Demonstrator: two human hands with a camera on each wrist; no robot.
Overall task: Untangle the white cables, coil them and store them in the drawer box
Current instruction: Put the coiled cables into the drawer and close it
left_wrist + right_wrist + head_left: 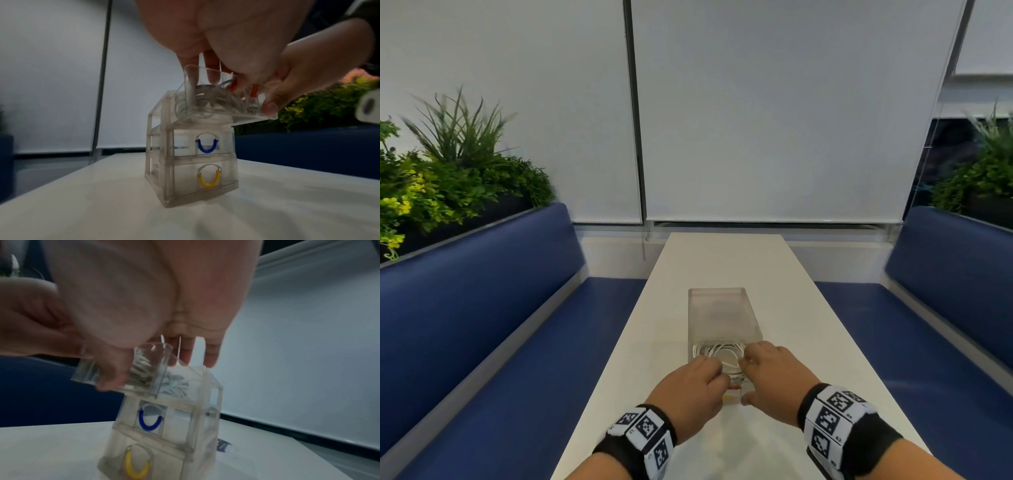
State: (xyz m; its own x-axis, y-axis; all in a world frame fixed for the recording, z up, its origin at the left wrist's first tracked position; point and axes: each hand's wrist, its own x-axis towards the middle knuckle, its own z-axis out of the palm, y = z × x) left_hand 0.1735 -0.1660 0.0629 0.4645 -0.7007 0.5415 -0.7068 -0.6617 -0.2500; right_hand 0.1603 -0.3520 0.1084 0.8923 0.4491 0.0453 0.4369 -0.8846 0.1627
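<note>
A clear three-drawer box (pixel 722 315) (pixel 185 170) (pixel 185 434) stands on the white table (pixel 722 260). Its top drawer (pixel 191 91) (pixel 158 369), with a red handle (pixel 233 86), is pulled partway out. Coiled white cables (pixel 722 356) (pixel 205 95) (pixel 174 386) lie inside it. My left hand (pixel 688 387) (pixel 216 32) reaches down from the left, fingertips inside the drawer on the coil. My right hand (pixel 774 377) (pixel 144 288) holds the drawer from the right: thumb on its front, fingers over the box's top edge.
The lower drawers, with a blue handle (pixel 206 147) and a yellow handle (pixel 208 181), are pushed in. Blue benches (pixel 482 308) (pixel 945 308) flank the narrow table, with plants (pixel 448 178) behind them. White blinds (pixel 774 120) hang past the far end.
</note>
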